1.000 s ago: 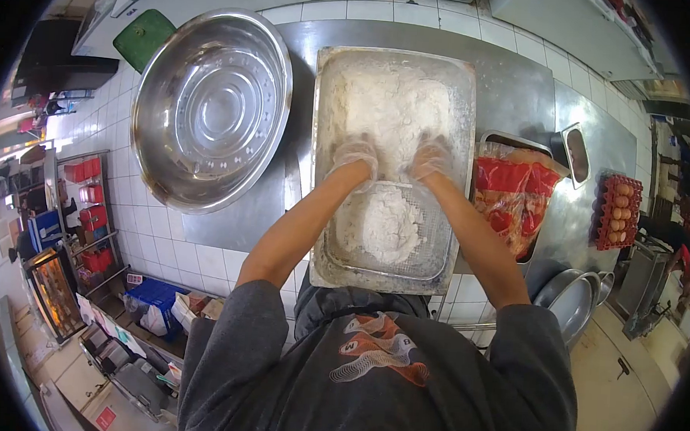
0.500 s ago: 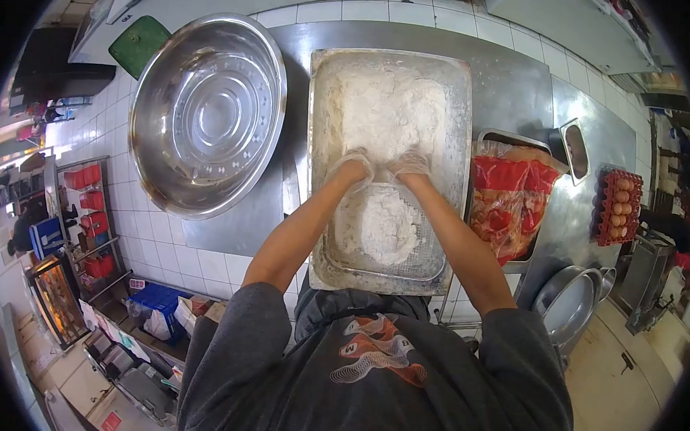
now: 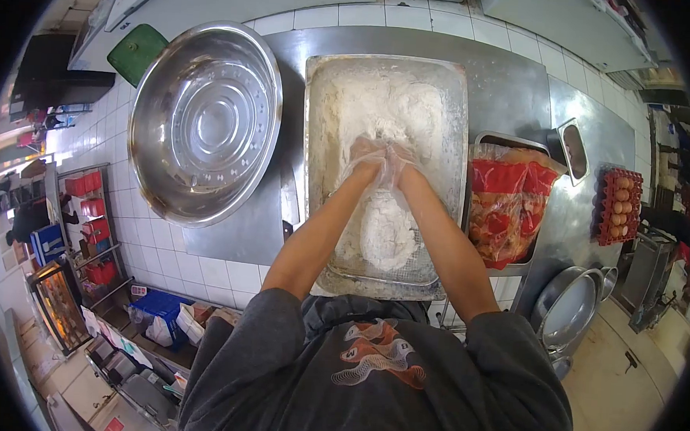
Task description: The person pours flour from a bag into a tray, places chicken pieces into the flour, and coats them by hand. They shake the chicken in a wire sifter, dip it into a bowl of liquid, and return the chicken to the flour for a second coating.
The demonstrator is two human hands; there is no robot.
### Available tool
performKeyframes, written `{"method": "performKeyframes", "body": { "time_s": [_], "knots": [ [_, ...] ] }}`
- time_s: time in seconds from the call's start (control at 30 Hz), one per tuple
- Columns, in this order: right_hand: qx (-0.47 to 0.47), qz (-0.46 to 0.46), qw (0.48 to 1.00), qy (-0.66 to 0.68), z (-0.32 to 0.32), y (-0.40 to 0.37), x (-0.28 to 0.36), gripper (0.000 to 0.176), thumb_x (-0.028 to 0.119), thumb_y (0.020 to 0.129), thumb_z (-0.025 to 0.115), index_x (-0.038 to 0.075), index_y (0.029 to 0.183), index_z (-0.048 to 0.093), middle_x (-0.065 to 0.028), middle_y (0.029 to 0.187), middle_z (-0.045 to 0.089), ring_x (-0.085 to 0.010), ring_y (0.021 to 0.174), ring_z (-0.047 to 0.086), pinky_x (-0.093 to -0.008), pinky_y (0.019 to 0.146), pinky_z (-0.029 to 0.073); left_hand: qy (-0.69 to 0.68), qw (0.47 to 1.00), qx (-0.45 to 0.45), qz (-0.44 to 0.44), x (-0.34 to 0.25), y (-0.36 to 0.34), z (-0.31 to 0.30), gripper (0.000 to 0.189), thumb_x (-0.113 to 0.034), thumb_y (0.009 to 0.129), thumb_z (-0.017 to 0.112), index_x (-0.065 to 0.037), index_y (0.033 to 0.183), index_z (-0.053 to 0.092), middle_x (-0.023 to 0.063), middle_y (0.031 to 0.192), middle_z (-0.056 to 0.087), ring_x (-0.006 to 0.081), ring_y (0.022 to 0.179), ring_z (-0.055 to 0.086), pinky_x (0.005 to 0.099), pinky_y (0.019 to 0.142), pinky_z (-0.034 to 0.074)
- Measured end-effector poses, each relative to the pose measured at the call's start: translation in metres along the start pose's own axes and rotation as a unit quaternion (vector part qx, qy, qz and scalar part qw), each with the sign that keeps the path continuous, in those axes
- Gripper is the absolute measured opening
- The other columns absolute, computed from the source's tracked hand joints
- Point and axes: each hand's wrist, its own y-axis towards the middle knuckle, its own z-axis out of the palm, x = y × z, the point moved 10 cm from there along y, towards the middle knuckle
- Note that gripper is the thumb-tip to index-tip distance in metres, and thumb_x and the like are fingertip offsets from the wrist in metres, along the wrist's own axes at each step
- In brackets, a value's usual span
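Observation:
A large metal tray (image 3: 460,128) stands in front of me, with white flour (image 3: 433,103) spread over its far part. Nearer to me a mesh basket (image 3: 428,272) sits in the tray with a heap of floury stuff (image 3: 388,237). My left hand (image 3: 368,156) and my right hand (image 3: 399,157), both in clear plastic gloves, are side by side at the middle of the tray, close together or touching. They look cupped round something floury; what they hold is too blurred to name.
On the left is a big steel bowl (image 3: 217,123), with a knife (image 3: 288,193) between it and the tray. To the right are bagged red-and-clear packs (image 3: 510,201) in a tray, a small metal container (image 3: 575,149), eggs (image 3: 620,206) and metal bowls (image 3: 566,305).
My hands have come together from their spread position and closed round some floury stuff. The view has shifted slightly.

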Motion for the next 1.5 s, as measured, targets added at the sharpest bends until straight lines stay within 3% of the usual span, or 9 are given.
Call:
{"method": "performKeyframes", "body": {
  "time_s": [0.27,0.5,0.63,0.73,0.9,1.03,1.23,1.33,1.5],
  "knots": [
    [-0.088,-0.005,0.987,0.134,-0.047,-0.047,0.047,0.045,0.039,0.093,0.054,0.001,0.116,0.064,-0.0145,0.111,0.065,-0.0287,0.095,0.059,-0.0386,0.084,0.047,0.114,0.958,-0.107,0.241,-0.039,0.007,-0.064,0.027,-0.023,0.092,0.055,0.001,0.088,0.067,0.0209,0.078,0.068,0.0347,0.075,0.067,0.0440,0.069,0.050],
    [0.027,-0.067,0.992,-0.103,-0.057,-0.025,0.047,0.037,0.031,0.086,0.059,-0.002,0.103,0.064,-0.0150,0.098,0.064,-0.0250,0.086,0.058,-0.0372,0.076,0.047,-0.282,0.940,-0.021,0.192,0.063,0.063,0.011,0.016,-0.014,0.090,0.054,-0.004,0.091,0.067,0.0157,0.082,0.067,0.0282,0.089,0.064,0.0370,0.082,0.046],
    [-0.096,-0.114,0.982,-0.113,-0.080,-0.057,0.080,0.036,0.029,0.085,0.059,-0.002,0.102,0.063,-0.0168,0.097,0.065,-0.0270,0.087,0.059,-0.0383,0.076,0.048,0.009,0.963,0.040,0.267,0.015,0.026,-0.029,0.013,-0.016,0.093,0.057,-0.005,0.099,0.062,0.0107,0.079,0.064,0.0240,0.083,0.063,0.0361,0.076,0.049],
    [-0.138,-0.152,0.974,-0.100,-0.090,-0.072,0.097,0.035,0.028,0.083,0.060,-0.003,0.101,0.063,-0.0183,0.097,0.065,-0.0284,0.087,0.061,-0.0391,0.077,0.048,-0.174,0.983,0.057,0.006,0.005,0.006,-0.071,0.011,-0.015,0.094,0.057,-0.008,0.103,0.058,0.0056,0.078,0.062,0.0171,0.072,0.061,0.0326,0.060,0.049],
    [-0.148,-0.156,0.972,-0.096,-0.094,-0.084,0.099,0.034,0.025,0.081,0.060,-0.003,0.100,0.063,-0.0206,0.096,0.065,-0.0309,0.087,0.062,-0.0404,0.078,0.048,-0.442,0.886,0.118,0.077,0.005,0.008,-0.067,0.026,-0.024,0.084,0.072,0.001,0.085,0.065,0.0064,0.077,0.064,0.0140,0.069,0.059,0.0321,0.057,0.049],
    [-0.168,-0.149,0.962,-0.152,-0.096,-0.075,0.096,0.038,0.023,0.079,0.061,-0.003,0.106,0.062,-0.0218,0.097,0.065,-0.0338,0.090,0.064,-0.0423,0.079,0.049,-0.262,0.960,0.098,-0.016,0.011,0.005,-0.078,0.027,-0.023,0.088,0.067,0.003,0.097,0.064,0.0078,0.078,0.064,0.0148,0.070,0.060,0.0308,0.058,0.050],
    [0.051,-0.152,0.940,0.300,-0.072,-0.036,0.068,0.040,0.017,0.080,0.067,-0.004,0.114,0.061,-0.0147,0.099,0.069,-0.0209,0.093,0.068,-0.0298,0.074,0.053,-0.307,0.945,0.101,0.051,0.027,0.021,-0.056,0.042,-0.035,0.089,0.067,0.004,0.101,0.062,0.0104,0.082,0.064,0.0161,0.073,0.061,0.0297,0.061,0.051],
    [-0.048,-0.243,0.964,0.097,-0.085,-0.063,0.100,0.022,0.014,0.080,0.062,0.000,0.094,0.069,-0.0194,0.090,0.071,-0.0348,0.085,0.068,-0.0414,0.077,0.053,-0.470,0.875,0.114,0.020,0.033,0.029,-0.047,0.056,-0.047,0.088,0.068,0.006,0.105,0.060,0.0128,0.088,0.065,0.0179,0.077,0.063,0.0308,0.064,0.053],
    [-0.228,-0.249,0.911,-0.236,-0.106,-0.105,0.146,0.034,0.008,0.076,0.060,0.000,0.109,0.067,-0.0233,0.108,0.067,-0.0377,0.096,0.066,-0.0434,0.085,0.052,-0.005,0.997,0.066,0.033,-0.049,-0.021,-0.130,0.076,-0.047,0.083,0.070,0.000,0.138,0.045,0.0194,0.117,0.063,0.0277,0.108,0.060,0.0383,0.094,0.049]
  ]
}}
